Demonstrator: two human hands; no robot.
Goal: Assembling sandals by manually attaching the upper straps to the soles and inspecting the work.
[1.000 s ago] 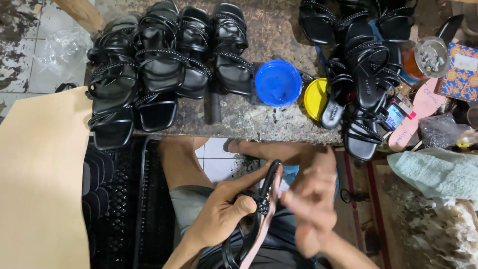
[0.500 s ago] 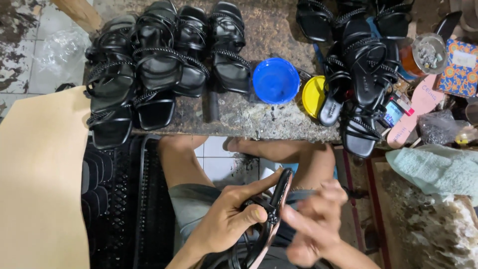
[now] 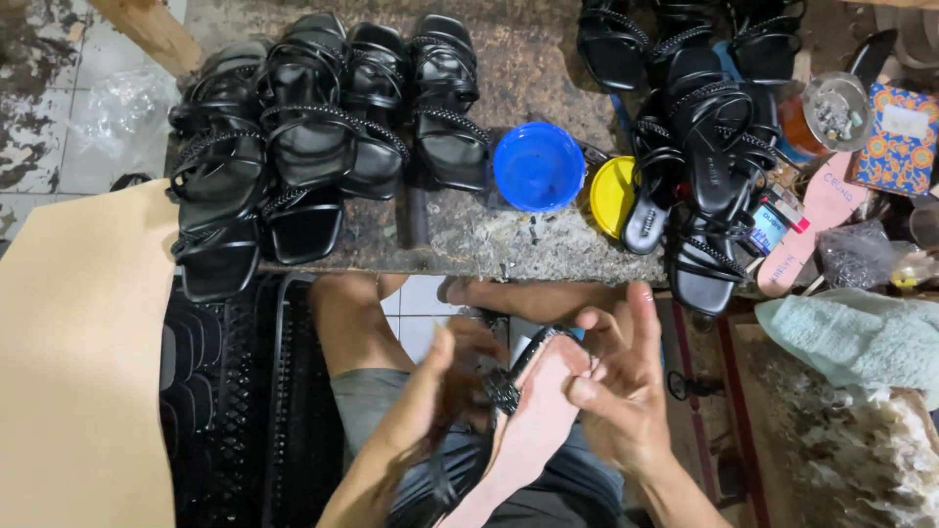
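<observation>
In the lower middle of the frame, over the person's lap, the left hand point(image 3: 430, 401) and the right hand point(image 3: 616, 391) work on one unfinished sandal point(image 3: 533, 420). Its pale pink sole faces up and runs from the lower centre up toward the middle of the frame, with black beaded straps point(image 3: 504, 389) bunched at its left edge. The left hand is closed around those straps and the sole's left side, thumb raised. The right hand touches the sole's upper right edge with thumb and bent forefinger, while its other fingers stand spread and loose; whether it truly pinches the sole I cannot tell.

Above the hands, the stone desk point(image 3: 528, 235) crosses the upper half of the frame. A row of finished black sandals point(image 3: 313, 137) lies at its upper left, and a second heap of black sandals point(image 3: 704, 127) at its upper right. Between them sit a blue bowl point(image 3: 538, 166) and, just beside it, a yellow lid point(image 3: 611, 194). A tan sheet point(image 3: 78, 372) fills the lower left, next to a black plastic crate point(image 3: 235, 411).
</observation>
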